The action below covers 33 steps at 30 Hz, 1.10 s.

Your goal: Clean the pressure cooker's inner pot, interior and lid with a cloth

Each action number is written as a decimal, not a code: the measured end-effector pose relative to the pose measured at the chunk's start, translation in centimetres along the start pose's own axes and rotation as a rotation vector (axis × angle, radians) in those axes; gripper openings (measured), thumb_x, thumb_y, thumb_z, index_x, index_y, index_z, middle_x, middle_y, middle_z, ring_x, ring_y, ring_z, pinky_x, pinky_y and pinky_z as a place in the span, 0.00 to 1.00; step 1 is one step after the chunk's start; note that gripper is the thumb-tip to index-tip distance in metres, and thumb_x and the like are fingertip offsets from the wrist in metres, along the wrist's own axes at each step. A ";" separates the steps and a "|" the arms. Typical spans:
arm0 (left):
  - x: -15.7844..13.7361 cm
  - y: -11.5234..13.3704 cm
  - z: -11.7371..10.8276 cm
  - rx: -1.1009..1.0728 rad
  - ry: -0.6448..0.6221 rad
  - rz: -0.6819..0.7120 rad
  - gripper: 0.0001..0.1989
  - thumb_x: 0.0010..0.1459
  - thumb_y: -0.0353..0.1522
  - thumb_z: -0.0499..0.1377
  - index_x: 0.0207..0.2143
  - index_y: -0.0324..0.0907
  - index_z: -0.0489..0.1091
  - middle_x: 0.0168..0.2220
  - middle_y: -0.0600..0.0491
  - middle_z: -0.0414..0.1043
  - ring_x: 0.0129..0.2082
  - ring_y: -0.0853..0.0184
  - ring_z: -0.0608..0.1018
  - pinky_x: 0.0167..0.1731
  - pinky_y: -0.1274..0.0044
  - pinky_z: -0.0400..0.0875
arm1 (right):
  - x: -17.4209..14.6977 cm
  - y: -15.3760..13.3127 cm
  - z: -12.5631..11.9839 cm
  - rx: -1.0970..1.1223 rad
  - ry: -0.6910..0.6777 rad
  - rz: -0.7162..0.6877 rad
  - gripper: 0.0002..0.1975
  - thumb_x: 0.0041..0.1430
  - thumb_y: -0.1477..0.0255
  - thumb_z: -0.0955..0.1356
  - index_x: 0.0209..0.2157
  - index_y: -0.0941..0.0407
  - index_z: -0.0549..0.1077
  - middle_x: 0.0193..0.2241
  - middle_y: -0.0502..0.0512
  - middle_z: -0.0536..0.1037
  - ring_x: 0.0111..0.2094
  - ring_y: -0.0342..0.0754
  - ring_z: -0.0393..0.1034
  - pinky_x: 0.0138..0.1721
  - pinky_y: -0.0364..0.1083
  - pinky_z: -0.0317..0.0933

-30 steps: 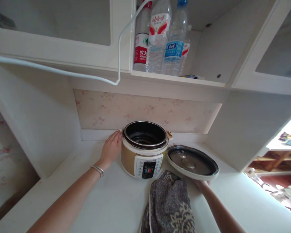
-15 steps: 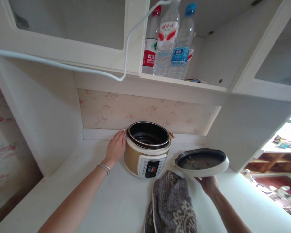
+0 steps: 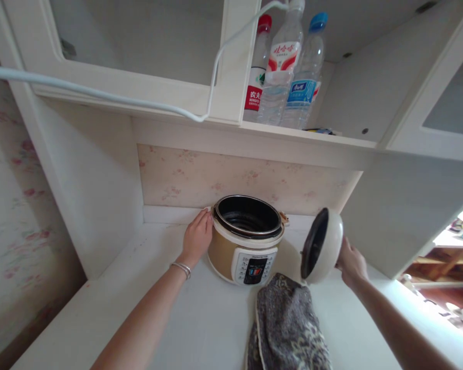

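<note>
A gold and white electric pressure cooker [image 3: 226, 257] stands without its lid on the white surface, its dark inner pot [image 3: 249, 215] showing. My left hand [image 3: 198, 234] grips the cooker's left side near the rim, fingers curled around a side handle that is mostly hidden. To the right of the cooker, my right hand [image 3: 351, 261] holds the white cooker lid [image 3: 329, 249] up on its edge. The lid's dark underside faces left, toward the cooker. My right fingers are partly hidden behind the lid.
A grey-brown patterned towel [image 3: 289, 324] lies in front of the cooker. Overhead, several plastic bottles [image 3: 281, 77] stand on an open cabinet shelf, and a white cable [image 3: 139, 98] hangs across the cabinet front. White side panels [image 3: 96, 180] flank the nook.
My right hand has turned the lid from lying face up to standing on edge, underside facing left. My left hand stays on the cooker. The whole view has shifted slightly.
</note>
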<state>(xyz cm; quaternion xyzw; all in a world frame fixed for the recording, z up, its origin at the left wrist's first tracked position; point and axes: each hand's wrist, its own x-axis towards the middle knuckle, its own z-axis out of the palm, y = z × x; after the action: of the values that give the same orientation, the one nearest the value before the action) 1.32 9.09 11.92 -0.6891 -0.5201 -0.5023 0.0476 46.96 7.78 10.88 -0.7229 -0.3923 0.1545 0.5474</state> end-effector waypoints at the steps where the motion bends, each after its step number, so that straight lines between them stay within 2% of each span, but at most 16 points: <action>1: 0.0 0.0 0.0 -0.001 0.002 -0.001 0.22 0.67 0.36 0.42 0.55 0.39 0.67 0.57 0.46 0.68 0.58 0.62 0.68 0.61 0.67 0.60 | 0.1 -1.8 0.0 -0.123 -0.004 -0.040 0.30 0.55 0.47 0.57 0.35 0.58 0.73 0.23 0.60 0.74 0.23 0.54 0.69 0.30 0.54 0.65; 4: 0.0 -0.1 0.2 0.006 0.004 -0.007 0.22 0.67 0.36 0.42 0.55 0.38 0.68 0.58 0.45 0.66 0.59 0.62 0.68 0.61 0.68 0.60 | 0.1 -8.0 0.3 -0.483 -0.003 -0.339 0.31 0.59 0.48 0.55 0.43 0.58 0.74 0.32 0.63 0.78 0.37 0.60 0.72 0.42 0.56 0.62; 6: 0.0 -0.2 0.3 0.011 0.010 -0.017 0.22 0.67 0.36 0.43 0.55 0.38 0.68 0.58 0.46 0.66 0.58 0.63 0.68 0.60 0.69 0.60 | -0.4 -12.3 1.0 -0.543 -0.019 -0.507 0.30 0.60 0.50 0.55 0.48 0.56 0.73 0.39 0.63 0.78 0.43 0.61 0.71 0.45 0.55 0.60; 10: -0.1 -0.4 0.5 0.008 0.019 -0.027 0.21 0.67 0.36 0.43 0.55 0.40 0.68 0.58 0.48 0.66 0.59 0.64 0.68 0.60 0.70 0.61 | -2.0 -19.4 3.6 -0.563 -0.092 -0.752 0.28 0.62 0.50 0.55 0.49 0.53 0.71 0.45 0.61 0.77 0.47 0.60 0.70 0.46 0.53 0.61; 14: -0.2 -0.3 0.4 -0.008 -0.004 -0.055 0.22 0.68 0.37 0.42 0.56 0.42 0.66 0.60 0.49 0.64 0.60 0.65 0.66 0.60 0.69 0.61 | -4.0 -23.6 7.6 -0.689 -0.215 -1.010 0.27 0.63 0.51 0.55 0.52 0.52 0.69 0.48 0.60 0.75 0.45 0.59 0.71 0.43 0.52 0.61; 16: -0.2 -0.3 0.3 -0.014 -0.022 -0.078 0.23 0.68 0.37 0.42 0.58 0.41 0.64 0.61 0.49 0.62 0.60 0.64 0.65 0.60 0.69 0.60 | -5.0 -24.7 9.8 -0.774 -0.279 -1.122 0.27 0.64 0.51 0.55 0.54 0.52 0.67 0.50 0.59 0.74 0.44 0.58 0.71 0.42 0.51 0.61; 19: -0.1 -0.3 0.1 -0.016 -0.055 -0.116 0.25 0.68 0.38 0.41 0.61 0.39 0.60 0.62 0.46 0.60 0.61 0.63 0.64 0.61 0.69 0.59 | -6.2 -25.3 12.6 -0.884 -0.351 -1.216 0.27 0.64 0.50 0.54 0.54 0.51 0.66 0.49 0.58 0.74 0.42 0.57 0.72 0.39 0.50 0.61; 22: -0.1 -0.6 0.2 -0.026 -0.080 -0.132 0.26 0.68 0.39 0.40 0.63 0.37 0.57 0.63 0.45 0.58 0.62 0.63 0.63 0.61 0.69 0.58 | -6.7 -25.3 14.3 -0.945 -0.414 -1.301 0.26 0.66 0.51 0.53 0.52 0.51 0.66 0.46 0.58 0.74 0.42 0.55 0.72 0.37 0.48 0.60; 27: -0.2 -0.7 0.6 -0.059 -0.053 -0.136 0.26 0.67 0.39 0.40 0.63 0.38 0.56 0.63 0.46 0.58 0.62 0.64 0.62 0.62 0.70 0.56 | -6.5 -25.4 14.8 -0.971 -0.477 -1.440 0.25 0.67 0.54 0.52 0.53 0.53 0.65 0.46 0.59 0.74 0.43 0.54 0.71 0.37 0.47 0.58; 33: -0.2 -0.1 0.6 -0.092 -0.040 -0.167 0.26 0.67 0.40 0.41 0.62 0.39 0.59 0.62 0.47 0.59 0.62 0.64 0.63 0.62 0.69 0.57 | -6.3 -25.9 14.8 -1.013 -0.522 -1.385 0.25 0.67 0.54 0.53 0.52 0.54 0.66 0.45 0.61 0.74 0.42 0.54 0.71 0.37 0.47 0.57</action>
<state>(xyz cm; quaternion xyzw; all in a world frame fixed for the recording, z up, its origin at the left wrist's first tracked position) 1.62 9.41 11.41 -0.6549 -0.5527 -0.5141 -0.0366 22.96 15.50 28.00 -0.4209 -0.8737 -0.2424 0.0266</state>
